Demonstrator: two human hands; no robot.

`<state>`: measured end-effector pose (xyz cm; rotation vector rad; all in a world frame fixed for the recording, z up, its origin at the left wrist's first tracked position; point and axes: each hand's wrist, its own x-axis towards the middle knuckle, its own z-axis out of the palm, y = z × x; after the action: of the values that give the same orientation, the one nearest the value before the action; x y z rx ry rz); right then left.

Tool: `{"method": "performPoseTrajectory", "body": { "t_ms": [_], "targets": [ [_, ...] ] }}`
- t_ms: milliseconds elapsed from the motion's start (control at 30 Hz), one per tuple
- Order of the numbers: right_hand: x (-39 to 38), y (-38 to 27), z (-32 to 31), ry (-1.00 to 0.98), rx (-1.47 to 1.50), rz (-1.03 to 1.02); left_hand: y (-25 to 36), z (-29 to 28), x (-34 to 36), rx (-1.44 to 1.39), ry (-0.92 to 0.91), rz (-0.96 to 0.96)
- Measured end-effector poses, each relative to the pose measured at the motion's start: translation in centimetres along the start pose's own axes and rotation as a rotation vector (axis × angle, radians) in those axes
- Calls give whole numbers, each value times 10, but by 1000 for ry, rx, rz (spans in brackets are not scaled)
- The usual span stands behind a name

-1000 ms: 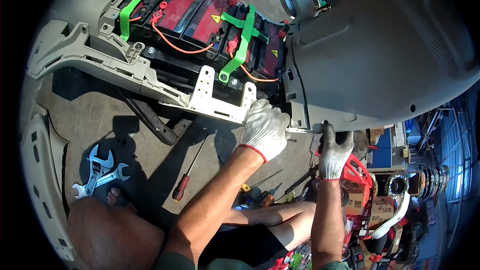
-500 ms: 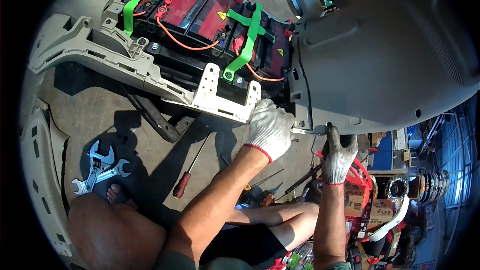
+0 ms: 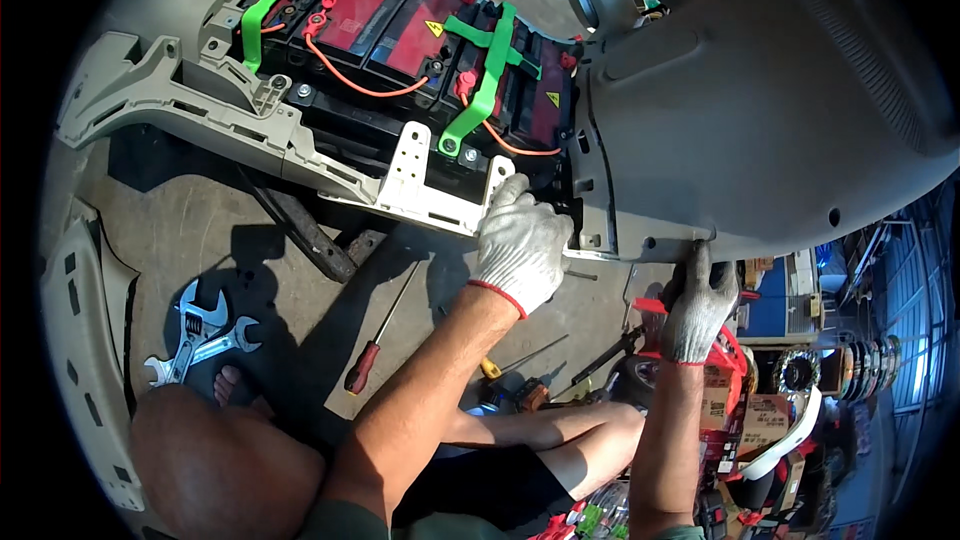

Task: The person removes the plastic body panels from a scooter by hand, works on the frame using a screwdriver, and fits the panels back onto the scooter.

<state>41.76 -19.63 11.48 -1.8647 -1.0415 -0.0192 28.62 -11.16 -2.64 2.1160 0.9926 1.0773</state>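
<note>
My left hand (image 3: pixel 522 242), in a white knit glove with a red cuff, closes around the right end of a beige plastic side trim (image 3: pixel 430 202). My right hand (image 3: pixel 700 310), in a soiled glove, pinches the lower edge of a large grey body panel (image 3: pixel 690 160); one finger lies on its face and the others are partly hidden behind. The trim and panel edges come close together by my left hand. Behind the trim sits a row of dark red and black batteries (image 3: pixel 385 20), held by green straps (image 3: pixel 490 90) and joined by orange cables (image 3: pixel 365 88).
On the floor lie a red-handled screwdriver (image 3: pixel 365 365), two adjustable wrenches (image 3: pixel 200 330) and a loose beige trim piece (image 3: pixel 85 360) at the far left. A dark metal bar (image 3: pixel 300 225) lies below the trim. Cardboard boxes (image 3: pixel 765 415) crowd the right.
My right hand has slid right along the panel's lower edge. My left hand has shifted slightly left and stays on the trim's end. The view has moved a little.
</note>
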Motion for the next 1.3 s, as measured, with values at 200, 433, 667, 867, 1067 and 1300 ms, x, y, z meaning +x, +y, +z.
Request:
{"method": "performPoseTrajectory", "body": {
  "t_ms": [200,433,667,867,1067,1300],
  "targets": [
    [-4,6,4,15,12,-21,3,-1,1,11,-19,-24],
    [-5,12,9,28,47,-65,2,2,1,-20,29,-28],
    [-7,11,14,43,75,-19,4,1,3,-6,-7,-42],
    [-3,19,11,39,41,-45,4,1,3,-26,-13,-40],
    [-4,15,11,16,37,-34,0,1,2,11,-11,3],
    [-9,12,11,14,63,-24,1,-11,4,19,-95,21]
  ]
}}
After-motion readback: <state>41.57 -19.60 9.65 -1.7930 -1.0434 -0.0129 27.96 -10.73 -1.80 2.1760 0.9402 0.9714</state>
